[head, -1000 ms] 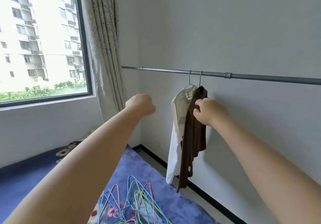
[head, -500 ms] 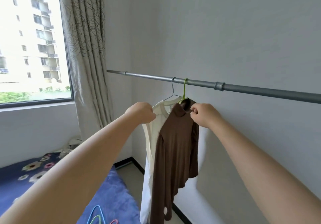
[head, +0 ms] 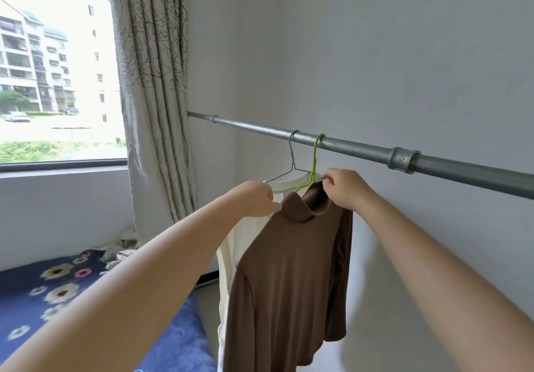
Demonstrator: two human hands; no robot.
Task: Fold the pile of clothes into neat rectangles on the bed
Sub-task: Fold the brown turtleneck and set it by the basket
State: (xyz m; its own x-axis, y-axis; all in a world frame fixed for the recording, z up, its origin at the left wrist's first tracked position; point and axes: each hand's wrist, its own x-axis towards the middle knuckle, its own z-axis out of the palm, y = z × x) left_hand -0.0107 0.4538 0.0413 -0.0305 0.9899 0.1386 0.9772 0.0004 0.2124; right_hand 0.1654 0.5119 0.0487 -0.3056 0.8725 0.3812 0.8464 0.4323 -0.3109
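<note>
We had bare wall above the rail (head: 361, 147), so plenty of room up there. Right of the green hanger (head: 314, 160) the rail was free too. On its left the grey hanger (head: 292, 158) and white top (head: 231, 244) crowded in, curtain (head: 153, 97) further off.
</note>
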